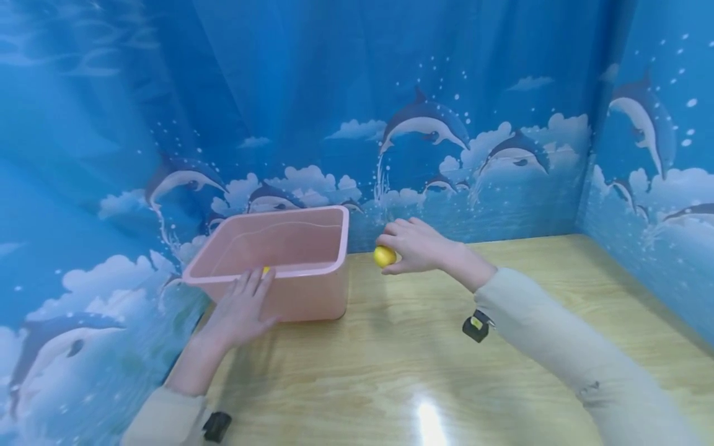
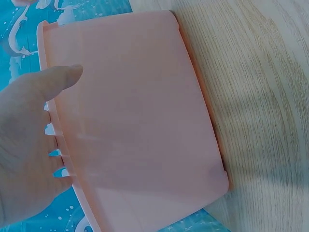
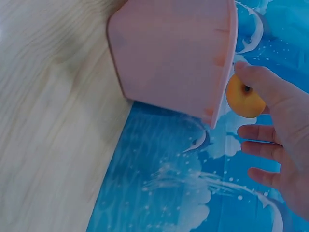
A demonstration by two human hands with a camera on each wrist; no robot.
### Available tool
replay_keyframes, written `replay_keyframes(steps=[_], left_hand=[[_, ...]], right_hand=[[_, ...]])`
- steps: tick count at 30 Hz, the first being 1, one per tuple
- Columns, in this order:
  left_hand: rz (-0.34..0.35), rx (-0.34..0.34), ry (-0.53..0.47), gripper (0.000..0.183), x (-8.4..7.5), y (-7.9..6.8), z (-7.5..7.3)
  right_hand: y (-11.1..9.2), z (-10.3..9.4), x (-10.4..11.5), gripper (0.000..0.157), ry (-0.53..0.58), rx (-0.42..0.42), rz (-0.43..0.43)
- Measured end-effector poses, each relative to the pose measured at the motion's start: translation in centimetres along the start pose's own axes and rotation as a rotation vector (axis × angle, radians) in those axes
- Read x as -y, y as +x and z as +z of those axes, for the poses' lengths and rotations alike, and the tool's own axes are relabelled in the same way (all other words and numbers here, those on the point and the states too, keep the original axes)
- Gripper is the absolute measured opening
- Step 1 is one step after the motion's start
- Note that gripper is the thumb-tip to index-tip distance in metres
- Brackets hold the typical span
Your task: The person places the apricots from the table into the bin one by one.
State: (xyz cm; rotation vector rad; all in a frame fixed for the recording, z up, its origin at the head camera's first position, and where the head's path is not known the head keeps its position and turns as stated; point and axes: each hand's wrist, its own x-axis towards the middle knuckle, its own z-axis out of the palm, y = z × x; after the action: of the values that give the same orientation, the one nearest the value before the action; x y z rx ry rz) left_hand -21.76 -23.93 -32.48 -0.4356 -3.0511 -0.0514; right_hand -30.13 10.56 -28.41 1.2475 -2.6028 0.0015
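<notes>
A pink plastic bin stands on the table at left of centre. My left hand grips its near rim, the fingers over the edge and the thumb along the outer wall. Just past those fingertips a small bit of something yellow shows above the rim, mostly hidden. To the right of the bin, my right hand holds a round yellow fruit above the table. In the right wrist view the fruit has a dark dimple and sits by the thumb, while the other fingers reach out below.
The light wood table carries the bin near its back left edge. Blue curtains printed with dolphins rise behind it and at both sides. A black wrist device hangs under the right sleeve, another by the left sleeve.
</notes>
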Motion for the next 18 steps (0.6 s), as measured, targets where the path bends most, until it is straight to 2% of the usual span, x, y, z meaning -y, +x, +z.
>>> replay_keyframes(steps=[10,18], left_hand=[[-0.006,-0.009,0.002,0.089,-0.1,0.2,-0.2],[-0.020,-0.014,-0.008,0.088,-0.5,-0.2,0.1]], right_hand=[[3.6,-1.3,1.5,0.045,0.035,-0.035,0.016],[6.2,-0.8,3.2,0.040,-0.003,-0.056,0.026]])
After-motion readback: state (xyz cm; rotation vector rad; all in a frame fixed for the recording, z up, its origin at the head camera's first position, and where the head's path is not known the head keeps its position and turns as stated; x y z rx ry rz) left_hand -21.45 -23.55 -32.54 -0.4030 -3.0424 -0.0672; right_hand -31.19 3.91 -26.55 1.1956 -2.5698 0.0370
